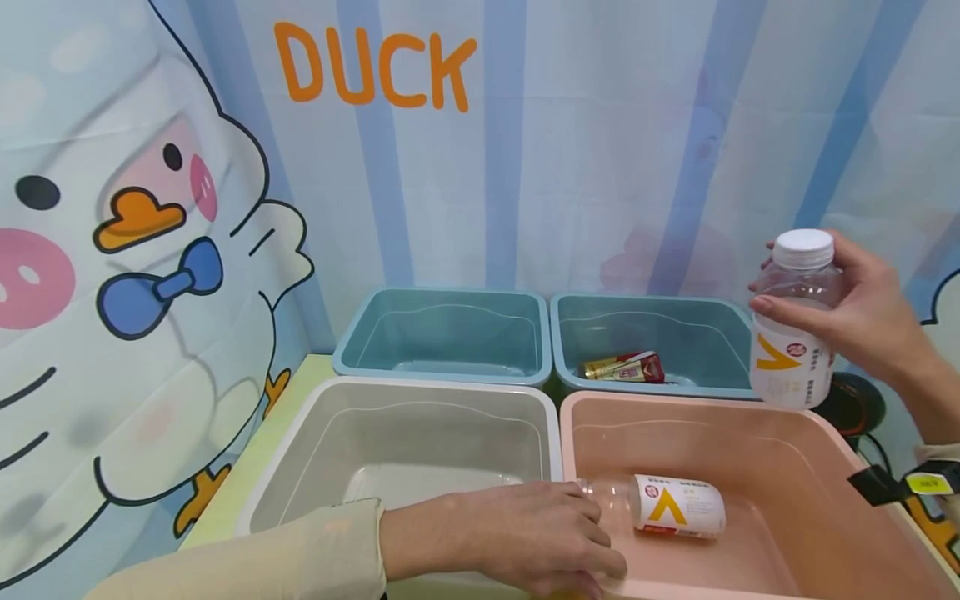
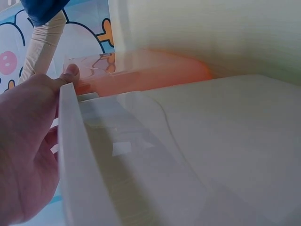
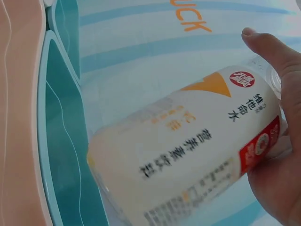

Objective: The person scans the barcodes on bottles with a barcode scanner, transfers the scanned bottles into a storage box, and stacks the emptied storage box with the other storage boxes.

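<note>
My right hand (image 1: 873, 312) grips a clear plastic bottle (image 1: 795, 367) with a white cap and white label, thumb in front. It is upright above the far right rim of the pink bin (image 1: 757, 467). The right wrist view shows the label with a yellow mark and red patch. A matching bottle (image 1: 681, 506) lies on its side inside the pink bin, its neck end partly behind my left hand (image 1: 536, 533). That hand lies loosely bent at the front, where the pink bin and the grey bin (image 1: 442, 429) meet. In the left wrist view, the grey rim partly hides its fingers.
Two blue-green bins stand behind; the right one (image 1: 637, 325) contains a gold and red packet (image 1: 624, 367), and the left bin (image 1: 442, 333) is beside it. A dark round object (image 1: 855, 404) with a cable sits at the right. A duck-printed curtain (image 1: 562, 150) hangs behind the bins.
</note>
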`<move>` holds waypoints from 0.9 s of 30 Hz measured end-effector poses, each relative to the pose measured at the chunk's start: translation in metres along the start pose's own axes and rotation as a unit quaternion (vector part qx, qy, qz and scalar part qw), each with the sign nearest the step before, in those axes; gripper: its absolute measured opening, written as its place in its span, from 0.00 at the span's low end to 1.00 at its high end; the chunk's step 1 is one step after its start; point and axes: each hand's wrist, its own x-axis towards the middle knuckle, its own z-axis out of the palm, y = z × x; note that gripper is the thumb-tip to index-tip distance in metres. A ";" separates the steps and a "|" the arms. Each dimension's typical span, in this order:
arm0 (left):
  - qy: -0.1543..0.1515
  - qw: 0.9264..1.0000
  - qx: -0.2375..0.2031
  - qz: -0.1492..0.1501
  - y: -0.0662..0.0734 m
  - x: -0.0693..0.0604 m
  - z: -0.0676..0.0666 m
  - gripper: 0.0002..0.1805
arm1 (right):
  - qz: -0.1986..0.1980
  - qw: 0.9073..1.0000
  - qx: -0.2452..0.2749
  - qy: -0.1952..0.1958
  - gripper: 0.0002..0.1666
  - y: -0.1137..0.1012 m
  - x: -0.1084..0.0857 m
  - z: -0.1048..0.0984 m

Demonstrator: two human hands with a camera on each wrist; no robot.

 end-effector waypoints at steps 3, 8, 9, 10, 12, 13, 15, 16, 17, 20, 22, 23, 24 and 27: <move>0.001 1.000 -0.005 -0.001 0.000 0.000 0.000 0.18 | 0.022 1.000 0.001 0.010 0.44 0.006 0.002 -0.006; 0.001 1.000 -0.006 -0.004 0.000 -0.001 0.000 0.18 | 0.048 0.999 -0.006 0.015 0.45 0.018 0.002 -0.017; 0.000 1.000 -0.004 -0.004 0.000 -0.001 0.000 0.18 | 0.051 0.999 -0.007 0.016 0.46 0.021 0.001 -0.019; 0.000 1.000 -0.005 -0.004 0.000 -0.001 0.000 0.18 | 0.053 0.998 -0.006 0.016 0.46 0.024 0.001 -0.020; 0.000 1.000 -0.006 -0.003 0.000 -0.001 0.001 0.18 | 0.058 0.998 0.003 0.016 0.46 0.029 0.001 -0.023; 0.000 1.000 -0.006 -0.003 0.000 -0.001 0.001 0.18 | 0.059 0.998 0.009 0.017 0.46 0.031 0.001 -0.024; 0.001 1.000 -0.009 -0.001 0.000 -0.001 0.001 0.18 | 0.060 0.998 0.015 0.020 0.45 0.036 0.001 -0.027; 0.001 1.000 -0.012 -0.001 0.000 -0.001 0.001 0.18 | 0.062 0.998 0.018 0.023 0.45 0.038 0.000 -0.028; 0.002 1.000 -0.012 0.000 0.000 -0.001 0.001 0.18 | 0.066 0.997 0.020 0.026 0.44 0.040 0.000 -0.029; 0.002 1.000 -0.012 0.000 0.000 -0.001 0.001 0.18 | 0.078 0.996 0.013 0.041 0.40 0.045 -0.001 -0.033; 0.003 1.000 -0.011 0.000 0.000 -0.001 0.001 0.18 | 0.088 0.995 0.004 0.052 0.38 0.049 -0.002 -0.035; 0.003 1.000 -0.010 0.000 0.000 -0.001 0.001 0.18 | 0.094 0.994 -0.005 0.058 0.36 0.051 -0.003 -0.036; 0.003 1.000 -0.010 0.000 0.000 -0.001 0.001 0.18 | 0.099 0.993 -0.013 0.064 0.36 0.052 -0.003 -0.037; 0.004 1.000 -0.014 0.000 0.000 -0.001 0.001 0.18 | 0.116 0.990 -0.032 0.077 0.37 0.058 -0.002 -0.038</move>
